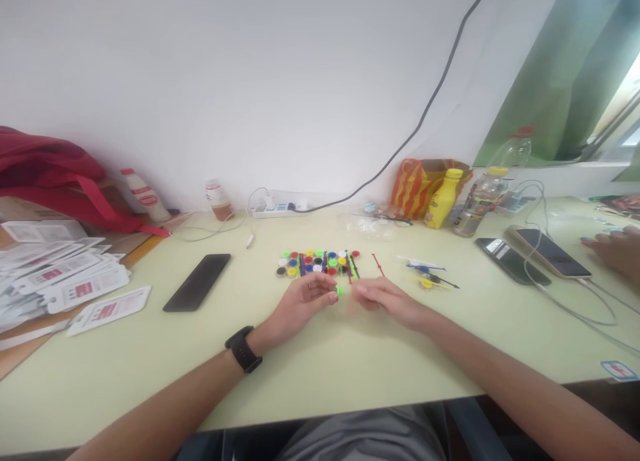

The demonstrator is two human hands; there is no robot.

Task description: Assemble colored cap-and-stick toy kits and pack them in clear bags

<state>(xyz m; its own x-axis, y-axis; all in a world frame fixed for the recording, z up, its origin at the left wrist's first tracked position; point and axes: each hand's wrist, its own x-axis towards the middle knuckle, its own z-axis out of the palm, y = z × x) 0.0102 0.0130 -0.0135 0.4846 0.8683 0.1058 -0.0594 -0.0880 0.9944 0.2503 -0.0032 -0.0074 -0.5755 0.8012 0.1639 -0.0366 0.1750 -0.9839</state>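
Observation:
Above the near middle of the table, my left hand pinches a small bright green piece between thumb and fingertips. Close on its right is my right hand, its fingers curled together and partly smeared by motion; what it holds, if anything, cannot be made out. Just beyond both hands lie several small round discs in red, blue, green, yellow, white and black, with thin coloured sticks between them. A single red stick lies behind my right hand. Further right is a loose group of blue, black, yellow and white sticks.
A black phone lies at left, beside a pile of white tags. Bottles, including a yellow one, and a power strip line the wall. Two phones with cables lie at right, near another person's hand.

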